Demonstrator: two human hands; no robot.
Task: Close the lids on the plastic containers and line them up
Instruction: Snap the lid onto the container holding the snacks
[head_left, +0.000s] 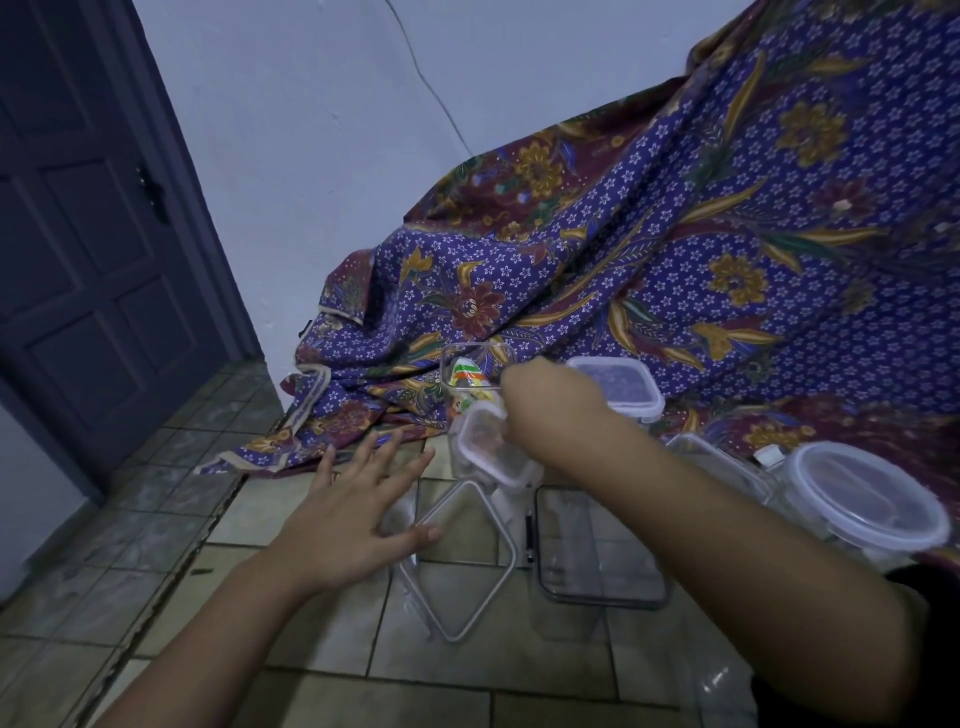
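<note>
Both hands are over a group of clear plastic containers on the tiled floor (322, 670). The left hand (353, 512) is released, with fingers spread, and it hovers beside a square open container (457, 561); if the thumb touches its rim, I cannot tell. The right hand (545, 402) reaches forward to a small container with a pale lid (493, 449). The lid looks tilted, not seated, and the fingers are hidden behind the hand, so I cannot tell if they grasp it or only press on it.

I judge that the step in hand is closing this small lid. The next move calls for setting the lid flat on the rim and pressing the edges down, maybe with the left hand to hold the body steady.

Other containers wait around. A rectangular open one (597, 551) stands just beside the square one. A round container with lid on (872, 506) is at the right, a lidded square one (618, 387) is behind the right hand, and a clear tall one holds colourful packets (470, 376). They are not in a line yet.

A purple patterned cloth (701, 249) lies over something against a pale wall (311, 130), and a dark door (93, 234) is at the left. Light is dim.
</note>
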